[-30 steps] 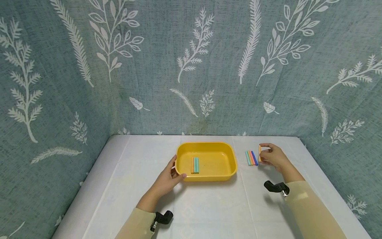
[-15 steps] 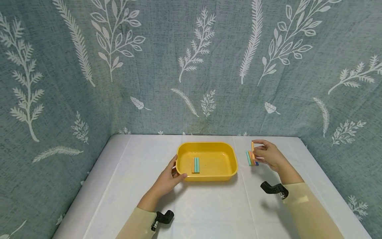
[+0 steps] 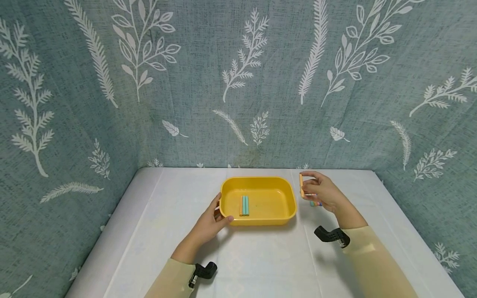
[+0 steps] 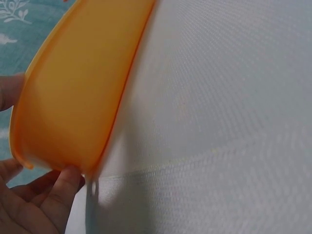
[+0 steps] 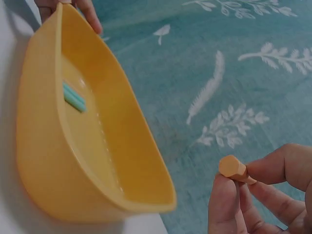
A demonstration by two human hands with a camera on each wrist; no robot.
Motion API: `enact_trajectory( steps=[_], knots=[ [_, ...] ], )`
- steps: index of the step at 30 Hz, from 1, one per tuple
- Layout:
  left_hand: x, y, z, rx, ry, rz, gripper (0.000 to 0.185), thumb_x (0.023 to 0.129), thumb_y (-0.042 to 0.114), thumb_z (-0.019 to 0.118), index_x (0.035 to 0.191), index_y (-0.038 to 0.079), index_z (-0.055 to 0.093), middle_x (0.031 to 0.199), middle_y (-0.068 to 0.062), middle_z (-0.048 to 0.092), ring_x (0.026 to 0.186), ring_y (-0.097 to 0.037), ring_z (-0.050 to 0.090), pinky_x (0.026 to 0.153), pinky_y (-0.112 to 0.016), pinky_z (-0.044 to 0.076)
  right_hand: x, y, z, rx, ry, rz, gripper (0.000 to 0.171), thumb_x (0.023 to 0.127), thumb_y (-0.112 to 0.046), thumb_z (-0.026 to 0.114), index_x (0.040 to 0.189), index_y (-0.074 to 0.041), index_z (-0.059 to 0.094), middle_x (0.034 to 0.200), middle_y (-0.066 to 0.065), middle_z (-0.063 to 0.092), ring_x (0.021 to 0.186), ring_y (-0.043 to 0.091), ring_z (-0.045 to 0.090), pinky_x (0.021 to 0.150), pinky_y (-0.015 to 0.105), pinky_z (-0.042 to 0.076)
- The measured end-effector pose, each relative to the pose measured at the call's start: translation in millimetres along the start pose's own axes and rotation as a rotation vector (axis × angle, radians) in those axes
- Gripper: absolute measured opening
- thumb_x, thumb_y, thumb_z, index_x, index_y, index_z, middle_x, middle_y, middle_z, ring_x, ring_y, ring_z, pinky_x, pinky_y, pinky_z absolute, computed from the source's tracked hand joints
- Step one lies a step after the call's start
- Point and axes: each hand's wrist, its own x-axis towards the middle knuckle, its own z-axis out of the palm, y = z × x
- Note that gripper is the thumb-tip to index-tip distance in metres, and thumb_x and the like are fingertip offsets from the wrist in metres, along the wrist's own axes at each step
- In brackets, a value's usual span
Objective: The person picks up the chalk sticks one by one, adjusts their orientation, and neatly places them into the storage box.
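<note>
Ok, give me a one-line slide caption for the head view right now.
Left hand grips the yellow tray rim while the right hand pinches an orange stick just beside the tray.

From my remote seat, the yellow tray (image 3: 258, 183) at the table's centre reads as smooth moulded plastic with a soft sheen; its wall looks faintly translucent in the left wrist view. The orange stick (image 3: 301, 185) I see at the tray's 3 o'clock looks matt and chalky, its cut end dull in the right wrist view. The sticks in the tray (image 3: 244, 205) look equally matt. The table cover (image 3: 261, 256) is a white fabric with a fine woven grain, slightly creased. The backdrop (image 3: 238, 82) from 9 to 3 o'clock is coarse teal cloth with printed white leaves. Both sleeves (image 3: 372, 260) look like thin, smooth fabric.
</note>
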Motion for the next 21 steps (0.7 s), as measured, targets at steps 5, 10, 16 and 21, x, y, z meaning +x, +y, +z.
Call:
enact_trajectory(
  steps=[5,10,16,21],
  knots=[
    [0.9,-0.7,0.7,0.003,0.005,-0.008,0.095,0.091,0.027,0.076,0.162,0.018,0.014,0.159,-0.018,0.032,0.137,-0.035,0.046,0.109,-0.043,0.043,6,1,17,0.033,-0.023,0.017,0.058,0.098,0.002,0.060,0.151,-0.003,0.036,0.102,0.006,0.059,0.084,0.018,0.063,0.078,0.032,0.061],
    [0.7,-0.6,0.8,-0.006,0.009,-0.009,0.095,0.091,0.025,0.076,0.162,0.018,0.014,0.159,-0.017,0.032,0.137,-0.034,0.046,0.109,-0.042,0.043,12,2,33,0.060,-0.041,0.026,0.058,0.097,0.003,0.060,0.150,-0.002,0.037,0.103,0.008,0.059,0.085,0.020,0.062,0.076,0.032,0.061],
    [0.2,-1.5,0.9,-0.011,0.006,-0.001,0.095,0.091,0.025,0.076,0.162,0.018,0.013,0.159,-0.017,0.031,0.138,-0.035,0.045,0.109,-0.042,0.043,17,3,51,0.084,-0.062,0.025,0.056,0.097,0.002,0.060,0.149,-0.002,0.039,0.099,0.006,0.058,0.084,0.019,0.062,0.075,0.031,0.061],
    [0.0,-0.6,0.5,-0.009,0.003,-0.002,0.095,0.091,0.026,0.076,0.162,0.019,0.013,0.159,-0.018,0.031,0.138,-0.035,0.045,0.109,-0.043,0.043,23,6,67,0.095,-0.079,0.023,0.053,0.097,0.003,0.060,0.147,-0.002,0.041,0.097,0.007,0.059,0.083,0.019,0.063,0.073,0.031,0.061]
  ],
)
